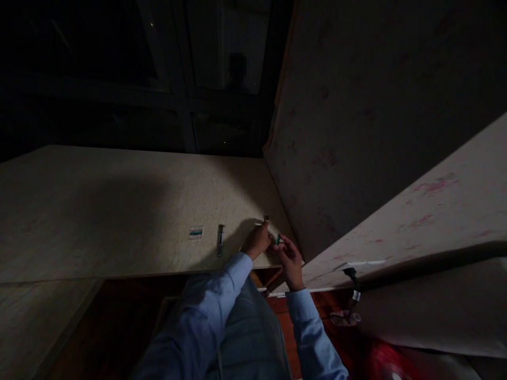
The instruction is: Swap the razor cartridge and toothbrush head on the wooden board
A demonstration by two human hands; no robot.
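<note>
My left hand (259,240) is closed at the right end of the pale ledge, with its fingers hidden beneath it. Just beyond its knuckles a small dark-and-light metallic end (266,217) shows; whether the hand grips it is unclear. Close beside it, my right hand (290,258) pinches a small green-and-dark piece (278,240) between thumb and fingers. Left of both hands lies a slim metallic tool (220,241) with a short crosspiece at its far end, razor-like in shape. Farther left sits a small clear pack (195,232) with a teal strip in it.
The pale ledge (130,211) runs along a dark window (225,47). A flower-patterned wall (340,174) rises close to my right hand. Below it, a dark cord (354,287) hangs near a white ledge, and a red object (390,361) lies at lower right.
</note>
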